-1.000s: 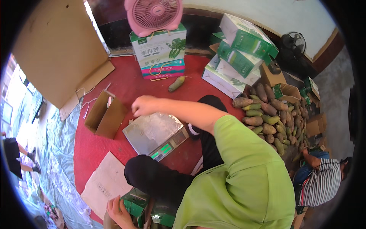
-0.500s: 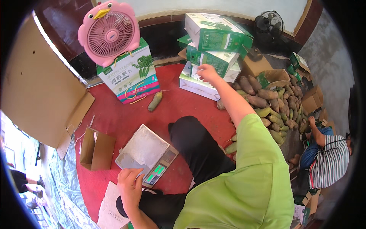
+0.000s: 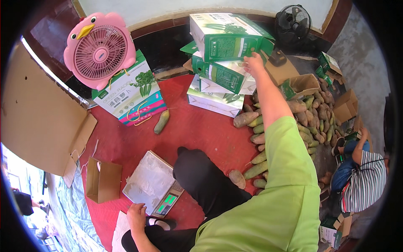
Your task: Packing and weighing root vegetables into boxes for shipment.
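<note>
Right hand [image 3: 253, 65] at stacked boxes [image 3: 228, 48], fingers half-spread, grip unclear; left hand [image 3: 136, 216] loosely curled by scale [image 3: 150, 178], hold can't be told; forearm [image 3: 272, 97] hides some vegetables [image 3: 298, 106].

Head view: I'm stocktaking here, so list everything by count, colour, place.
Bird-shaped fan: one, pink, upper left
Handled cartons: at least two, white-green, pink-teal, beneath
Stacked cartons: several, green-white, upper centre
Cage fan: one, black, upper right
Radishes: many, green, brown, mostly right
Digital scale: one, silver, on mat
Mat: one, red, floor
Cardboard boxes: several, brown, left and right
Cardboard sheet: one, brown, left
Plastic sheeting: count unclear, pale blue, left
Other people: two, striped and dark clothing, right, left
Left hand: one, bare, by scale
Right hand: one, bare, at stacked cartons
</note>
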Action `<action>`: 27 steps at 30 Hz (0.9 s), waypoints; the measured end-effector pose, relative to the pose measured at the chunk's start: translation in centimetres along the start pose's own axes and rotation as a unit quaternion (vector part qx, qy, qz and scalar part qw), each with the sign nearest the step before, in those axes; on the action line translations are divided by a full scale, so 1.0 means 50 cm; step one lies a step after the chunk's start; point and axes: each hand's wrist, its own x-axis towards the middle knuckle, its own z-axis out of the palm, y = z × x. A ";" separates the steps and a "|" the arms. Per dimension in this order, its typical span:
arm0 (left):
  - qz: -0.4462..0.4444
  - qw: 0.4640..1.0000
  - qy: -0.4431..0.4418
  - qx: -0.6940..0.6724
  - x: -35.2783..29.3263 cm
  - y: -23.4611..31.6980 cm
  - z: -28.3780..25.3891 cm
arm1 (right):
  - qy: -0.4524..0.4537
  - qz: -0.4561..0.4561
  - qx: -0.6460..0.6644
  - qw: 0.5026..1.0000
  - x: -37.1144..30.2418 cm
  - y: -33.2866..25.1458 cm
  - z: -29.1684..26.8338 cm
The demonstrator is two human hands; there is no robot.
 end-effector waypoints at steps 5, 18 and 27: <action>-0.039 0.999 -0.022 0.027 -0.002 -0.016 0.014 | -0.043 0.004 -0.004 0.999 0.037 -0.011 0.006; -0.006 0.997 -0.037 0.070 0.009 -0.006 0.023 | -0.166 0.042 0.230 0.958 0.060 0.027 0.034; -0.009 0.999 -0.006 0.052 -0.012 -0.001 -0.001 | -0.155 -0.076 0.167 0.971 -0.144 -0.028 0.095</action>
